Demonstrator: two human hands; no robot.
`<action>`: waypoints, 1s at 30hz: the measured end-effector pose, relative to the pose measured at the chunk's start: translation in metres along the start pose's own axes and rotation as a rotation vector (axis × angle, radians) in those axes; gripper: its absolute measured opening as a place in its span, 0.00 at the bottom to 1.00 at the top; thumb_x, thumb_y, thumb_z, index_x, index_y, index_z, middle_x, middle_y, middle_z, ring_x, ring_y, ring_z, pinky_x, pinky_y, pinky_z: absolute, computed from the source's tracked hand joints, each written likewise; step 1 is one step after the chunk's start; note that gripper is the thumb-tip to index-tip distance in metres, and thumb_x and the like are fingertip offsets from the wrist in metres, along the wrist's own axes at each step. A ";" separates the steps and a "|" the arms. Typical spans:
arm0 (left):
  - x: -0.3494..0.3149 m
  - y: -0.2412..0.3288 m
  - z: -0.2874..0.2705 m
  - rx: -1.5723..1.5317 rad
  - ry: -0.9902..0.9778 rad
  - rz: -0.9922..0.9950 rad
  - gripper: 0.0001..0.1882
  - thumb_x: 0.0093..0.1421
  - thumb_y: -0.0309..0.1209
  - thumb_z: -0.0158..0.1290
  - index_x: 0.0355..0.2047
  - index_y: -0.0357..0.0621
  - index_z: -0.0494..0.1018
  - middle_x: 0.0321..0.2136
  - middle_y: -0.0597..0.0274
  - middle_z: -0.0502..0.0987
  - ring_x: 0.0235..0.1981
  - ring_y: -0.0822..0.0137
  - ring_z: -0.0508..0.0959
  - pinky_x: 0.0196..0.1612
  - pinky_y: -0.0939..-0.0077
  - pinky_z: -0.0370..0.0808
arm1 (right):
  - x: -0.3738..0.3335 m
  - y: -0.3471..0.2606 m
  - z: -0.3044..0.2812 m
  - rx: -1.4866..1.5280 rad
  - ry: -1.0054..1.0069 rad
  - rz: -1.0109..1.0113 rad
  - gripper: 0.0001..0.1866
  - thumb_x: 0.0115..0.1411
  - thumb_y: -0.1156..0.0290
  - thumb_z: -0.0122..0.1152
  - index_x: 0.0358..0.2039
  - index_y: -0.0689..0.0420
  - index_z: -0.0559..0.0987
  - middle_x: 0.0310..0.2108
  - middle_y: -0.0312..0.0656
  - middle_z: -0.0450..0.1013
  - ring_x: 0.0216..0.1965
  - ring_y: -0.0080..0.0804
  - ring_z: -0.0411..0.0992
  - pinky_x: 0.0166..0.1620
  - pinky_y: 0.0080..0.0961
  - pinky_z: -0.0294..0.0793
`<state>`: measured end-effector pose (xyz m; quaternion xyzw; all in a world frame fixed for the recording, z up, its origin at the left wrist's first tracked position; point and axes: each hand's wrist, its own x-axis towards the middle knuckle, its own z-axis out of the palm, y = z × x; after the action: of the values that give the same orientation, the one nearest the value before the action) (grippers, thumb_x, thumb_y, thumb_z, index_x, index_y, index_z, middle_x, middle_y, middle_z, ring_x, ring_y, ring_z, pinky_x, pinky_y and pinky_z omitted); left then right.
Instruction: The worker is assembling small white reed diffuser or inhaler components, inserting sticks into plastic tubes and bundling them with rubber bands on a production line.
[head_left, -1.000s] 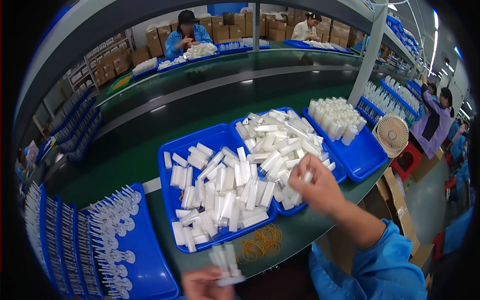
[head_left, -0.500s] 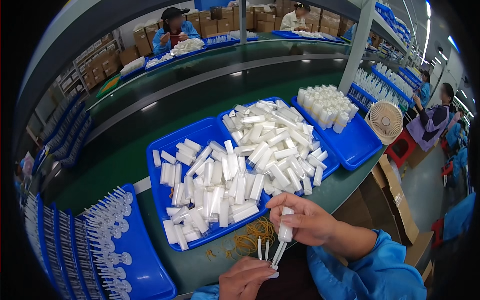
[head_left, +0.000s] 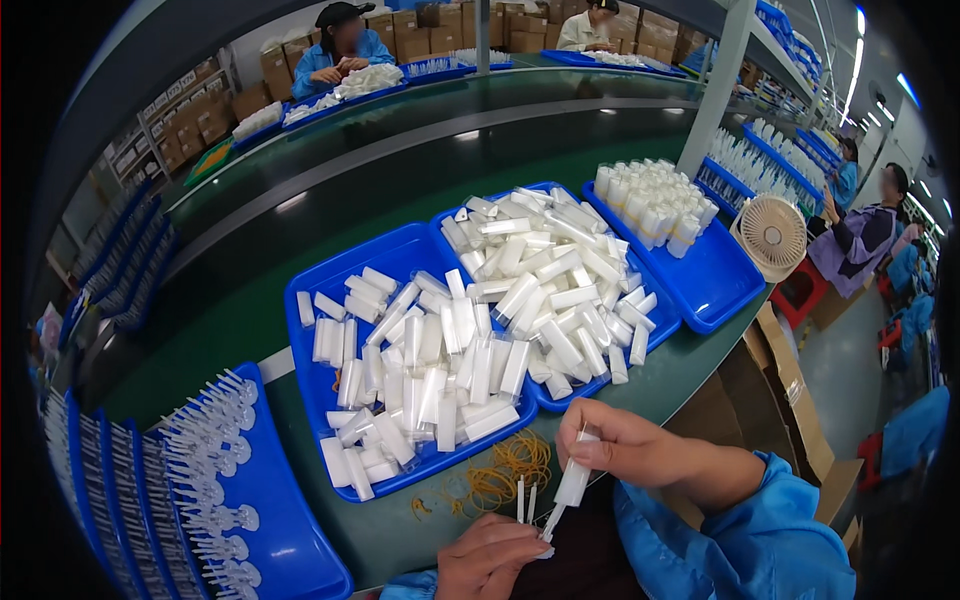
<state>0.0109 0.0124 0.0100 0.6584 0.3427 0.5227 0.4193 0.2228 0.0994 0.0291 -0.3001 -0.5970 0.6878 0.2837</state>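
Near the lower edge, my left hand is closed on a small white plastic piece with thin upright prongs. My right hand pinches a white sleeve between thumb and fingers. It is held at a tilt, its lower end around the tip of a prong beside my left hand. My fingers hide the base of the pronged piece. Just beyond my hands lies a loose heap of yellow rubber bands on the green table.
Two blue trays ahead hold heaps of white sleeves in clear wrap. Another blue tray carries upright banded bundles, beside a beige fan. Stacked blue trays of pronged pieces stand left. An open cardboard box is at right; people work across the belt.
My right hand has moved slightly right and down, and the sleeve sits lower over the prongs, with less of them showing. My left hand has barely moved. The view has shifted a little.
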 end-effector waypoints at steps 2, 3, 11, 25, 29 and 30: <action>-0.002 -0.002 -0.002 0.007 -0.020 -0.039 0.04 0.51 0.18 0.53 0.28 0.37 0.74 0.30 0.54 0.75 0.32 0.60 0.75 0.37 0.71 0.71 | -0.001 0.001 0.009 -0.279 0.034 -0.078 0.11 0.63 0.63 0.46 0.35 0.58 0.65 0.30 0.40 0.64 0.32 0.29 0.65 0.37 0.24 0.64; -0.003 -0.003 -0.003 0.012 -0.029 -0.055 0.04 0.51 0.19 0.53 0.29 0.37 0.74 0.32 0.53 0.74 0.33 0.61 0.75 0.37 0.70 0.71 | 0.000 0.001 0.013 -0.281 0.016 -0.077 0.10 0.62 0.64 0.46 0.34 0.58 0.65 0.32 0.41 0.64 0.33 0.31 0.64 0.38 0.25 0.62; -0.024 -0.013 -0.006 -0.064 0.079 -0.101 0.11 0.52 0.21 0.55 0.35 0.38 0.66 0.42 0.51 0.66 0.38 0.63 0.70 0.43 0.74 0.68 | 0.027 -0.003 0.012 -0.806 -0.281 -0.463 0.15 0.59 0.64 0.50 0.45 0.54 0.69 0.37 0.39 0.68 0.41 0.37 0.64 0.45 0.34 0.58; -0.014 -0.016 -0.007 -0.158 0.374 0.008 0.07 0.53 0.24 0.56 0.33 0.40 0.73 0.32 0.59 0.74 0.42 0.61 0.67 0.48 0.65 0.61 | 0.110 -0.022 -0.024 -1.546 -0.032 -0.792 0.11 0.46 0.72 0.55 0.33 0.54 0.75 0.35 0.36 0.69 0.42 0.33 0.66 0.42 0.28 0.66; -0.006 -0.011 -0.012 -0.035 0.291 0.070 0.05 0.52 0.25 0.56 0.31 0.40 0.75 0.28 0.61 0.76 0.39 0.61 0.68 0.49 0.63 0.60 | 0.092 -0.015 -0.013 -1.249 -0.039 -0.899 0.13 0.43 0.72 0.63 0.33 0.51 0.74 0.43 0.36 0.70 0.47 0.39 0.66 0.46 0.30 0.66; -0.004 -0.011 -0.011 -0.041 0.282 0.080 0.05 0.52 0.25 0.56 0.30 0.40 0.75 0.27 0.61 0.76 0.39 0.61 0.69 0.48 0.63 0.59 | 0.087 -0.014 -0.012 -1.209 -0.062 -0.896 0.14 0.43 0.73 0.64 0.33 0.50 0.74 0.43 0.35 0.70 0.47 0.39 0.66 0.45 0.31 0.66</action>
<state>-0.0005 0.0156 -0.0002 0.5827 0.3611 0.6332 0.3592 0.1748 0.1742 0.0349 -0.1124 -0.9432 0.0673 0.3054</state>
